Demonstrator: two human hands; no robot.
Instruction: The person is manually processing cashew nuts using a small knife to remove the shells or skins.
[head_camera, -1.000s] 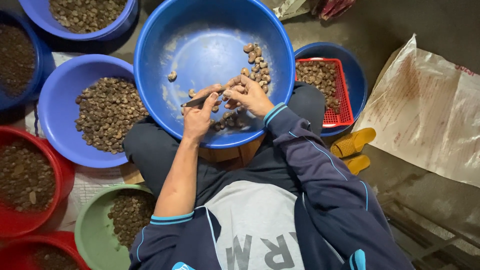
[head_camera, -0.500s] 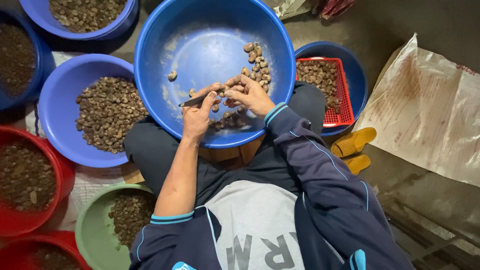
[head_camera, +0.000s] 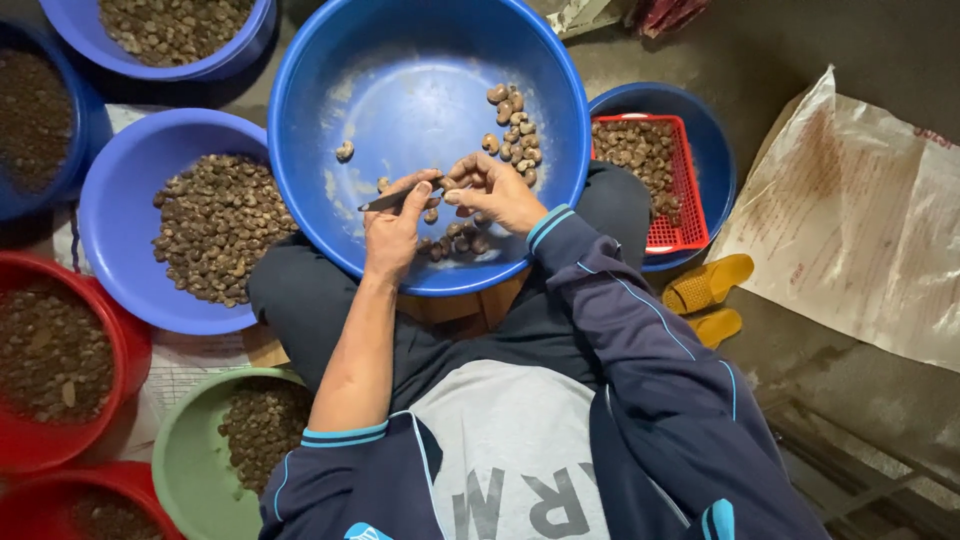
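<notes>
1. Almost nothing has shifted since the earlier frames: your hands stay together over the near side of the big blue basin (head_camera: 420, 90), so the same nut is still being worked.
2. Head view: your left hand (head_camera: 395, 225) is closed around a thin dark blade (head_camera: 395, 198) that points left across the basin.
3. Your right hand (head_camera: 495, 190) pinches a small nut (head_camera: 447, 184) at the blade's end, fingertips curled tight.
4. More nuts (head_camera: 512, 125) lie in a loose cluster toward the basin's far right, and a few under your hands.
5. Left of the basin sits a lighter blue bowl (head_camera: 110, 200) of brown nuts; right of it, a red mesh basket (head_camera: 685, 170) inside another blue bowl.
6. Further right of the basin, a pale, crumpled sack (head_camera: 860, 220) with faint red print lies flat on the floor.
</notes>
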